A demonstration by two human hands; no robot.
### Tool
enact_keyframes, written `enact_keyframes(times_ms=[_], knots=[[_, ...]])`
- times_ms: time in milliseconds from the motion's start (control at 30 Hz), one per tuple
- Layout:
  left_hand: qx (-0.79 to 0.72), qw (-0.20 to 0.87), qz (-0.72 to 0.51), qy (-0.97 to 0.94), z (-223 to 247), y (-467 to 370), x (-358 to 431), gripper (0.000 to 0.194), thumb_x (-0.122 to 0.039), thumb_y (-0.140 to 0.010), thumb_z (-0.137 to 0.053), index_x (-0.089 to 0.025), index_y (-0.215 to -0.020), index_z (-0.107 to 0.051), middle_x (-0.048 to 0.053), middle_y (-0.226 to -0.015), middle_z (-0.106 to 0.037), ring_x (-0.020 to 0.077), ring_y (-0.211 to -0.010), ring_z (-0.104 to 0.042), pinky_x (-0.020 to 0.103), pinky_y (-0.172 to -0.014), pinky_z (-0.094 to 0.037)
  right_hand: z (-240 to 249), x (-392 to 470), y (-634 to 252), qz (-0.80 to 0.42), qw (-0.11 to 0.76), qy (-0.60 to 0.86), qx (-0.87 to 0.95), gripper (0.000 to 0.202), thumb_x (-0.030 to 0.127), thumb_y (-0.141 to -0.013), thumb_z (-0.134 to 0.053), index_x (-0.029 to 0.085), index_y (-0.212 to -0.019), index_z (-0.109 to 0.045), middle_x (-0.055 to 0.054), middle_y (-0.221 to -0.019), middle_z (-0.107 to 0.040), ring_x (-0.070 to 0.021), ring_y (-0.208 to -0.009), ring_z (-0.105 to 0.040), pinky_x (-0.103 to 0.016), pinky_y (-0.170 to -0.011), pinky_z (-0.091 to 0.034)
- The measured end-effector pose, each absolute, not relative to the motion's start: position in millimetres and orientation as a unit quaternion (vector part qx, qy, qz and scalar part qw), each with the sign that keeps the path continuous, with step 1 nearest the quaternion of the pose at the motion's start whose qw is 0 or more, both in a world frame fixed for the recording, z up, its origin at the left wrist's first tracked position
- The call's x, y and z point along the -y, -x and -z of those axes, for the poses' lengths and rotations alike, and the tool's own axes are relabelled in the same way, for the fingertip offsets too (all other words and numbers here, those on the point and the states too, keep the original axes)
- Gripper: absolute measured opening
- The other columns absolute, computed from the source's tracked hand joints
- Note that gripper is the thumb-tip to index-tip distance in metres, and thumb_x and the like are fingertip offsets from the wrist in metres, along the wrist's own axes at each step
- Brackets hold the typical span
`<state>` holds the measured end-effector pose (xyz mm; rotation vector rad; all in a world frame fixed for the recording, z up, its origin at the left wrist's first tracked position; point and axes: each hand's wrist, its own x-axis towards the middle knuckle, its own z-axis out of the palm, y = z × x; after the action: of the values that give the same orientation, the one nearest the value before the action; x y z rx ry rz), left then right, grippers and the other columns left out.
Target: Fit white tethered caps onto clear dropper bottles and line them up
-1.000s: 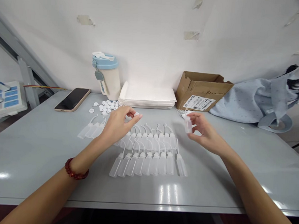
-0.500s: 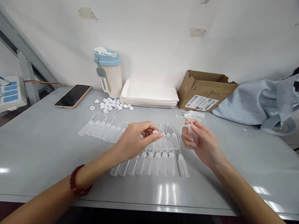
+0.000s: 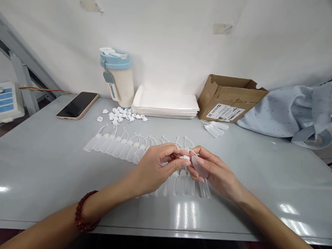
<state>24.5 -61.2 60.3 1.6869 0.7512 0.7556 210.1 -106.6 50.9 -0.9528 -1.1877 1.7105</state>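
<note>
Between the thumb and fingertips of my left hand (image 3: pixel 161 166) is a small white cap (image 3: pixel 185 158) with a thin needle-like tip. A translucent plastic bottle (image 3: pixel 199 167) lies tilted in the grip of my right hand (image 3: pixel 216 170), its neck end toward the cap. The two meet over the table; whether cap and bottle touch I cannot tell. Beneath them lie rows of similar bottles with thin tethers, a back row (image 3: pixel 118 144) and a front row (image 3: pixel 177 185) partly hidden by my hands.
Loose white caps (image 3: pixel 119 115) are heaped before a cream tumbler (image 3: pixel 124 82). Left of it lies a phone (image 3: pixel 78 105). White trays (image 3: pixel 167 104) are stacked at the wall, beside a cardboard box (image 3: pixel 230 98). Several bottles (image 3: pixel 214 129) lie before the box; a light-blue fabric bag (image 3: pixel 279 111) is at right.
My right hand has moved left and down with the bottle, meeting my left hand. My left hand has shifted slightly right and down with the cap.
</note>
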Motion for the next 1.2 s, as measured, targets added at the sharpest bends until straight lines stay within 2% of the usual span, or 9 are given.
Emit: enact_keyframes(times_ms=[233, 400, 533, 633, 767, 900, 1067, 1133, 1200], knots=[[-0.289, 0.516, -0.325, -0.738, -61.0, -23.1, 62.3, 0.011, -0.021, -0.085, -0.06, -0.016, -0.092, -0.067, 0.001, -0.08, -0.063, 0.0097, -0.07, -0.056, 0.02, -0.062, -0.045, -54.9, 111.1, -206.9, -0.657, 0.373, 0.391, 0.526, 0.015, 0.034, -0.094, -0.048, 0.019, -0.098, -0.049, 0.006, -0.063, -0.039, -0.0084, -0.055, -0.032, -0.024, -0.053, -0.027], [-0.253, 0.474, -0.279, -0.796, -63.5, -20.2, 60.1, 0.014, -0.019, -0.087, -0.058, -0.017, -0.098, -0.067, 0.001, -0.084, -0.061, 0.01, -0.076, -0.057, 0.021, -0.067, -0.045, -58.3, 113.2, -208.1, -0.648, 0.368, 0.404, 0.531, 0.018, 0.034, -0.091, -0.052, 0.017, -0.085, -0.051, 0.006, -0.063, -0.037, -0.0082, -0.056, -0.032, -0.023, -0.052, -0.025], [-0.264, 0.476, -0.258, -0.798, -65.7, -19.4, 59.5, 0.012, -0.022, -0.088, -0.057, -0.017, -0.093, -0.066, 0.0, -0.083, -0.063, 0.0107, -0.076, -0.057, 0.022, -0.07, -0.046, -57.1, 113.1, -208.2, -0.652, 0.369, 0.404, 0.524, 0.028, 0.04, -0.094, -0.044, 0.016, -0.081, -0.051, 0.003, -0.065, -0.041, -0.0084, -0.055, -0.032, -0.024, -0.052, -0.026], [-0.278, 0.499, -0.235, -0.786, -66.3, -18.8, 59.8, 0.012, -0.023, -0.088, -0.056, -0.018, -0.086, -0.066, 0.0, -0.083, -0.065, 0.011, -0.076, -0.059, 0.022, -0.07, -0.047, -54.1, 112.8, -205.7, -0.646, 0.374, 0.419, 0.516, 0.028, 0.039, -0.095, -0.039, 0.016, -0.085, -0.052, 0.003, -0.064, -0.043, -0.0086, -0.055, -0.033, -0.024, -0.051, -0.025], [-0.293, 0.507, -0.211, -0.783, -65.5, -18.0, 59.8, 0.012, -0.022, -0.086, -0.058, -0.017, -0.089, -0.068, -0.001, -0.076, -0.066, 0.011, -0.069, -0.058, 0.022, -0.064, -0.046, -50.3, 114.2, -202.4, -0.644, 0.386, 0.433, 0.498, 0.017, 0.034, -0.092, -0.042, 0.02, -0.096, -0.049, 0.005, -0.062, -0.042, -0.0087, -0.054, -0.031, -0.022, -0.048, -0.023], [-0.265, 0.475, -0.221, -0.81, -61.5, -18.4, 60.5, 0.013, -0.019, -0.087, -0.056, -0.017, -0.092, -0.068, 0.0, -0.073, -0.065, 0.0105, -0.065, -0.057, 0.022, -0.061, -0.044, -51.5, 116.3, -202.9, -0.655, 0.385, 0.445, 0.474, 0.022, 0.034, -0.091, -0.042, 0.024, -0.11, -0.042, 0.004, -0.066, -0.047, -0.0094, -0.054, -0.033, -0.021, -0.047, -0.021], [-0.159, 0.354, -0.326, -0.862, -52.8, -18.5, 63.3, 0.02, -0.011, -0.09, -0.048, -0.013, -0.103, -0.063, 0.007, -0.092, -0.067, 0.0141, -0.085, -0.059, 0.025, -0.075, -0.047, -55.8, 114.7, -205.2, -0.703, 0.386, 0.417, 0.428, 0.024, 0.034, -0.089, -0.042, 0.023, -0.11, -0.04, 0.005, -0.059, -0.043, -0.01, -0.052, -0.031, -0.021, -0.045, -0.019], [-0.159, 0.355, -0.32, -0.864, -53.3, -17.9, 63.2, 0.021, -0.011, -0.09, -0.047, -0.014, -0.104, -0.063, 0.007, -0.092, -0.067, 0.0145, -0.086, -0.059, 0.025, -0.076, -0.047, -55.5, 113.3, -205.8, -0.723, 0.383, 0.401, 0.413, 0.023, 0.034, -0.088, -0.043, 0.022, -0.108, -0.04, 0.004, -0.06, -0.044, -0.0102, -0.052, -0.031, -0.021, -0.044, -0.018], [-0.191, 0.392, -0.285, -0.853, -57.2, -17.4, 62.6, 0.018, -0.014, -0.089, -0.051, -0.015, -0.102, -0.064, 0.005, -0.084, -0.067, 0.0131, -0.078, -0.06, 0.024, -0.071, -0.047, -54.7, 112.7, -206.2, -0.733, 0.381, 0.39, 0.407, 0.023, 0.034, -0.087, -0.045, 0.022, -0.106, -0.041, 0.002, -0.065, -0.047, -0.0103, -0.053, -0.033, -0.021, -0.044, -0.018]])
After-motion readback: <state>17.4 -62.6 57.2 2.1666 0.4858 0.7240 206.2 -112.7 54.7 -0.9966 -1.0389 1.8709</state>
